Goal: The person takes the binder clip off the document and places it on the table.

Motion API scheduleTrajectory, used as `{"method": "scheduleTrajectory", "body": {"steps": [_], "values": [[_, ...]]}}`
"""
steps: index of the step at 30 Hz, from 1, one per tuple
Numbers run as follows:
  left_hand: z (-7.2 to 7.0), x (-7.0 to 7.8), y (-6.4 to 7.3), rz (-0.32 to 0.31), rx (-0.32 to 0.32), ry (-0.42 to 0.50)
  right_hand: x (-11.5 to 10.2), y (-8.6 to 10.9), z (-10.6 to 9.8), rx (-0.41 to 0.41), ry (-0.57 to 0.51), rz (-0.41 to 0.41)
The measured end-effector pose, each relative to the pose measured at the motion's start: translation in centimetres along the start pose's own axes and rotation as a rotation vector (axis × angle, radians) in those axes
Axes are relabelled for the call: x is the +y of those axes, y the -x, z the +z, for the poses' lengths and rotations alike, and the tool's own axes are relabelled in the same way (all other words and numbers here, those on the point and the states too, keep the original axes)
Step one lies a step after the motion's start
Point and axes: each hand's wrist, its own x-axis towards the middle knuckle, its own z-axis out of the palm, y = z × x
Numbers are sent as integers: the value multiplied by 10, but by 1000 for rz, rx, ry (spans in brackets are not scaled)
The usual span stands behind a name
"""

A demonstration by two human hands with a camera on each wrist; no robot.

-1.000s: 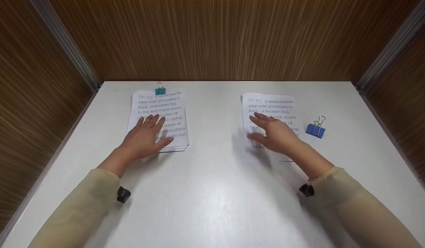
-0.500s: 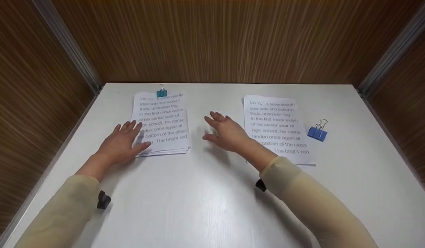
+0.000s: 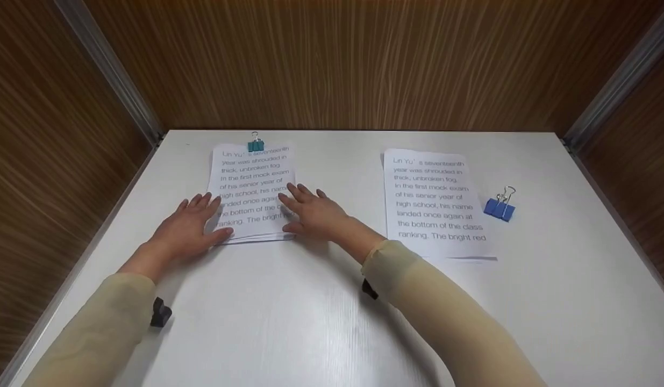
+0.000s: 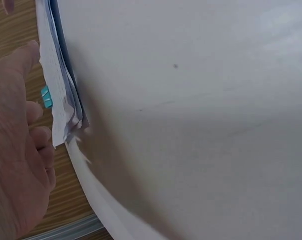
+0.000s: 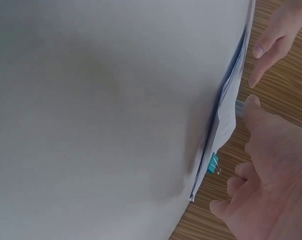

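A stack of printed paper sheets [image 3: 251, 183] lies on the left of the white table, with a teal binder clip [image 3: 256, 145] at its top edge. At the stack's left side is my left hand [image 3: 186, 226], fingers spread and fingertips over the edge. My right hand [image 3: 318, 215] is at the opposite side, its fingertips overlapping the right margin, fingers extended. Neither hand grips anything. Seen from the left wrist, the sheets [image 4: 58, 75] show slightly uneven layers beside the left hand [image 4: 15, 135]. In the right wrist view the teal clip [image 5: 213, 163] shows beyond the stack, near the right hand [image 5: 271, 170].
A second stack of printed sheets [image 3: 434, 199] lies to the right, past my right forearm. Beside it stands a blue binder clip [image 3: 499, 208] with its wire handles up. Wood-grain panels [image 3: 332, 64] wall the white table [image 3: 288, 322] at the back and sides.
My right hand has moved left from the right stack, across the gap, to the left stack's right edge. The left hand has slid back from the top sheet to the left edge.
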Motion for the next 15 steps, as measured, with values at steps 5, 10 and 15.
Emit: {"method": "scheduleTrajectory", "body": {"steps": [5,10,15], "values": [[8,2,-4,13,-16,-8,0,-4,8,-81,51,-6],[13,0,-7,16,-34,-20,1,-5,12,-121,73,0],[9,0,-7,25,-57,-28,0,-8,13,-105,95,6]]}}
